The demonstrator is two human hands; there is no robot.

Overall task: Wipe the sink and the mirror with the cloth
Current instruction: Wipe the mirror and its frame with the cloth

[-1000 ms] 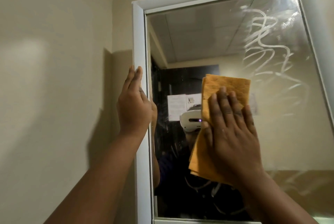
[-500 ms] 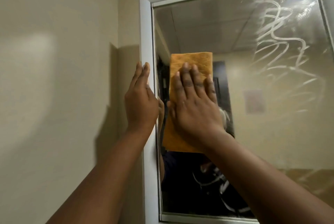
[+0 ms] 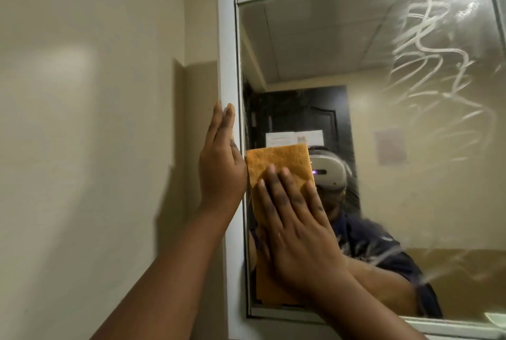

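Note:
The mirror [image 3: 342, 52] hangs in a white frame [image 3: 227, 46] on a beige wall. White soapy streaks [image 3: 427, 46] cover its upper right glass. My right hand [image 3: 295, 227] lies flat, fingers spread, pressing the orange cloth [image 3: 279, 161] against the glass at the lower left of the mirror, close to the frame. My left hand [image 3: 221, 164] rests flat with straight fingers against the frame's left edge, holding nothing. The sink is out of view.
A beige wall [image 3: 95, 120] fills the left side. The mirror reflects a person with a white headset, a dark door with a paper notice, and the ceiling. A pale object [image 3: 495, 324] peeks in at the bottom right corner.
My right hand has slid the cloth from the middle of the glass to the left edge, then down towards the lower left. My left hand stays on the frame.

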